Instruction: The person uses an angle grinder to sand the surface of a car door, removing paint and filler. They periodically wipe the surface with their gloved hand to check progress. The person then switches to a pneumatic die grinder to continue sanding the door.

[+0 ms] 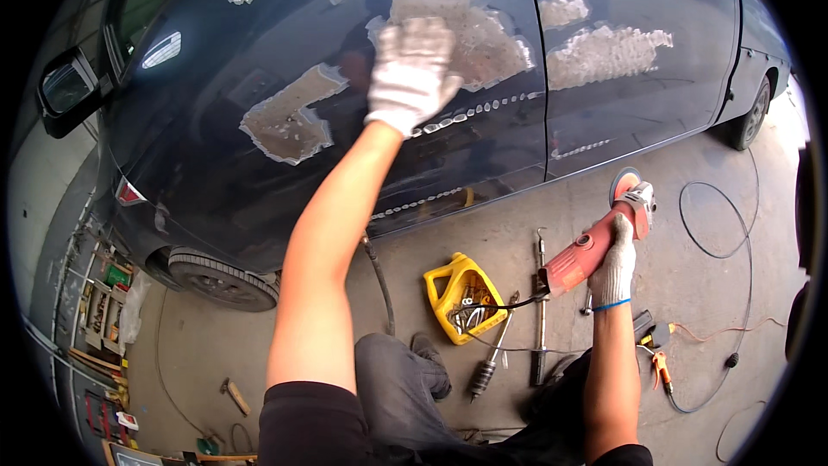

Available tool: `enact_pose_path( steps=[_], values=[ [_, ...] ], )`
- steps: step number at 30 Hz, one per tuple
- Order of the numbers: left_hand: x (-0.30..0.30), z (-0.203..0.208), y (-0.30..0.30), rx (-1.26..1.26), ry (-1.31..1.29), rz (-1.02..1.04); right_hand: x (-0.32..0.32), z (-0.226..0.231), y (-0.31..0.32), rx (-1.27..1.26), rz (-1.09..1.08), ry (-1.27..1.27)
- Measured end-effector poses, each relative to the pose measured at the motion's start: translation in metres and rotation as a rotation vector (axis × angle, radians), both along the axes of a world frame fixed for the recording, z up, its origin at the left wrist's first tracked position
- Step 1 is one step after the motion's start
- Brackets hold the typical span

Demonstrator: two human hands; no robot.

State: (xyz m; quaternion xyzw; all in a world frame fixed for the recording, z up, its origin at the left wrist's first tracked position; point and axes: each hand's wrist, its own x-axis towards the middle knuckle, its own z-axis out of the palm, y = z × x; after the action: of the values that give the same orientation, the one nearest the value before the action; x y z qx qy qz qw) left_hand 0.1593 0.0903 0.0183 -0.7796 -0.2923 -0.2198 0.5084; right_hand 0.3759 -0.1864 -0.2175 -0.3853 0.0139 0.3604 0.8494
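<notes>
Black short sleeve, at lower left, leading to a bare left forearm. Left hand, white knit glove, motion-blurred: empty, flat, over a glossy dark blue-grey vehicle door, overlapping a large rough-edged beige-grey bare patch; contact cannot be told. Right hand, white knit glove, blue cuff edge: clamped around a red-bodied angle grinder, well below and right of the left hand. Hands well apart. Yellow cut-open plastic jug, holding small metal pieces: floor, left of grinder.
</notes>
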Motion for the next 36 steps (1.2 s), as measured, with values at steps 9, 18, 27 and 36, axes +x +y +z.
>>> enact_pose_path(
  steps=[9, 18, 27, 36],
  values=[
    [-0.215, 0.039, 0.042, 0.247, -0.699, 0.043, -0.003, 0.019, -0.022, -0.037, -0.001, -0.047],
    [-0.122, -0.062, 0.017, 0.079, -0.524, 0.052, 0.001, 0.014, -0.021, -0.04, 0.055, -0.105],
    [-0.183, 0.076, 0.031, 0.261, -0.657, 0.052, -0.008, 0.012, -0.018, -0.058, 0.072, -0.095],
    [-0.111, 0.051, 0.027, 0.285, -0.678, -0.011, -0.007, 0.016, -0.016, -0.053, 0.06, -0.073]
  ],
)
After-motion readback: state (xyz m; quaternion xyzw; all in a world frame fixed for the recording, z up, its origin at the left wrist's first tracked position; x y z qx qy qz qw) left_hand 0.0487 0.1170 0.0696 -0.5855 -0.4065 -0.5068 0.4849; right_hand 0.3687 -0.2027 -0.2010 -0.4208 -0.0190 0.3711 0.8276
